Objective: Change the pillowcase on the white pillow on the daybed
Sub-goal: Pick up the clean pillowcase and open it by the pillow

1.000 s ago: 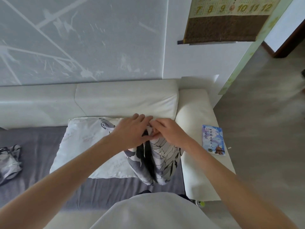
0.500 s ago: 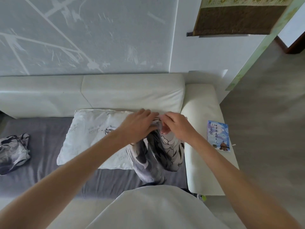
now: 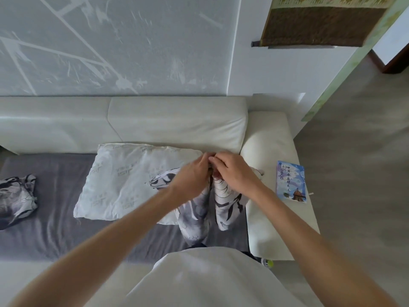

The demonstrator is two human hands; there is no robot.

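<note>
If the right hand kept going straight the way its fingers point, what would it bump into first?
The right hand points toward the left hand, and their fingertips already meet over the patterned pillowcase. Past that, probably the white pillow, though depth is unclear.

Pillow (image 3: 132,182) lies on the daybed's mattress (image 3: 55,218), its far edge against the backrest (image 3: 155,120). Pillowcase (image 3: 212,204) drapes over the pillow's right end and hangs toward the front edge. Left hand (image 3: 190,178) and right hand (image 3: 234,171) meet above that right end, fingertips touching, both gripping the pillowcase's top. Armrest (image 3: 270,151) just right of the pillow; a book (image 3: 291,181) lies on it. Crumpled cloth (image 3: 15,196) on the mattress, well left of the pillow.
</note>
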